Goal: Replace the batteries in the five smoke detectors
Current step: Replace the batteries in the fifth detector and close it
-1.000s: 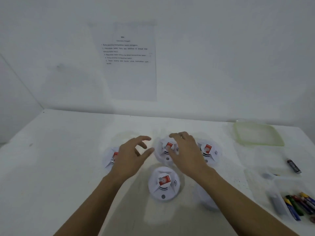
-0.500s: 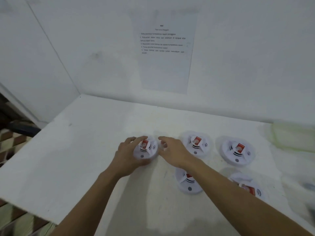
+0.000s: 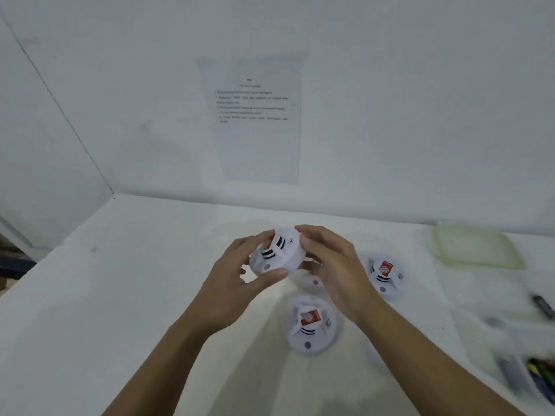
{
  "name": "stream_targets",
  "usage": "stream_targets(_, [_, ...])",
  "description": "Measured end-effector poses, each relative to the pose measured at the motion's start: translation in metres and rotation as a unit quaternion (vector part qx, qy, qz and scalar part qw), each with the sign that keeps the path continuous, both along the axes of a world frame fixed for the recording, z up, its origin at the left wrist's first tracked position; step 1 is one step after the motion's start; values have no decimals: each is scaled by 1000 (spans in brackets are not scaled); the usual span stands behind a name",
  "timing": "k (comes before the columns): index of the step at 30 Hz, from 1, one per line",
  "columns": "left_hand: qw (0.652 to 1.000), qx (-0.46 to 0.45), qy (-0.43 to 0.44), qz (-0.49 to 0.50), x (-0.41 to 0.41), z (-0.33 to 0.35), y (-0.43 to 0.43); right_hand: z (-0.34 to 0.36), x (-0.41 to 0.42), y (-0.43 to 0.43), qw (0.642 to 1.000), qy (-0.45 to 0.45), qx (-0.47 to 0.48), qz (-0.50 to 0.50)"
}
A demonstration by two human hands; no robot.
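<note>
Barely started, by the look of it: left hand (image 3: pixel 231 283) and right hand (image 3: pixel 333 265) both grip one unopened smoke detector (image 3: pixel 277 253) above the worktop (image 3: pixel 150 295), other detectors (image 3: pixel 309 325) lie untouched.

White table (image 3: pixel 135 280) meets 2 white walls (image 3: pixel 420 100) (printed sheet (image 3: pixel 258 139) on 1)

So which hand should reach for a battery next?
Probably right: the batteries lie on the side of the right hand, while the left hand grips the detector and could hold it alone.
</note>
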State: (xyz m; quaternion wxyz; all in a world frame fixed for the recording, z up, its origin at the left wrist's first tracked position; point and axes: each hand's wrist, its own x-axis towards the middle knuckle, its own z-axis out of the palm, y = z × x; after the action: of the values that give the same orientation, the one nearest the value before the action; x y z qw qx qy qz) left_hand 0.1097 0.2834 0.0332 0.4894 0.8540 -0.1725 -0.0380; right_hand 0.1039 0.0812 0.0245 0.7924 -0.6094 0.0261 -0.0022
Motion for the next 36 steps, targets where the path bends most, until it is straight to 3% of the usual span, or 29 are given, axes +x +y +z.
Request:
stream_targets(2, [999,-44,0,-22,-8,9,-20,9,-12,-19,999,-26,18,-4])
stream_targets(6, [990,-113,11,-86,-26,30,-67,21,-38,-61,994,-90,-55,-27])
stream_targets(11, [978,-175,52,-103,-48,41,-123,34,-71,-110,984,-82,-143,-67])
stream_targets(22, [962,-152,102,-205,-90,29,-213,41,-131,-202,976,-41,-170,-131])
stream_targets(36, [969,-186,67,-150,-136,-11,-275,17,-180,-244,977,-10,-187,-98])
